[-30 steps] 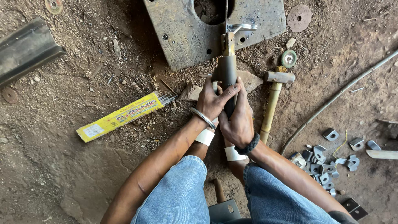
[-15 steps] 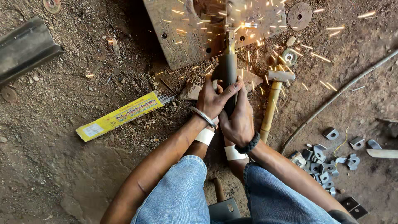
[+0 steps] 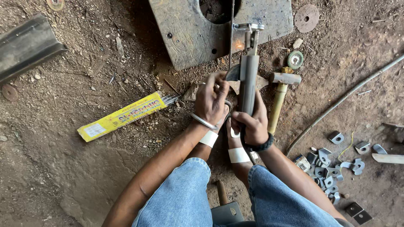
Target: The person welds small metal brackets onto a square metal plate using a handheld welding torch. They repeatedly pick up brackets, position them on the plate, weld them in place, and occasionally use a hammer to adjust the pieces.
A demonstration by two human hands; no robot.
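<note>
Nearest the camera: two knees in blue jeans (image 3: pixel 181 197), the person seated low over bare dirt ground (image 3: pixel 54 176). Both forearms run forward between the knees.

Right hand (image 3: pixel 252 122): fingers wrapped fully round the dark handle of a welding electrode holder (image 3: pixel 248 80), a closed fist grip, thumb side up. A dark beaded band sits at the wrist. The holder stands almost upright in view, its clamp end pointing away from the body; a thin welding rod (image 3: pixel 231 33) runs from beside the clamp up toward the far plate.

Left hand (image 3: pixel 211 98): fingers curled and close together, tips resting on a small metal piece (image 3: pixel 233 73) just beside the holder barrel. Whether they pinch it or only steady it, cannot tell. A metal bangle sits on the wrist.

Just right of the holder: a hammer (image 3: pixel 280 94) with a pale wooden shaft, lying on the ground.

Left: a yellow packet of welding rods (image 3: pixel 122 117), rod tips sticking out at its right end.

Right: a scatter of small cut steel brackets (image 3: pixel 326 164).

Far: a worn steel plate (image 3: pixel 189 29) with a round hole, a small orange glow beside the rod.
</note>
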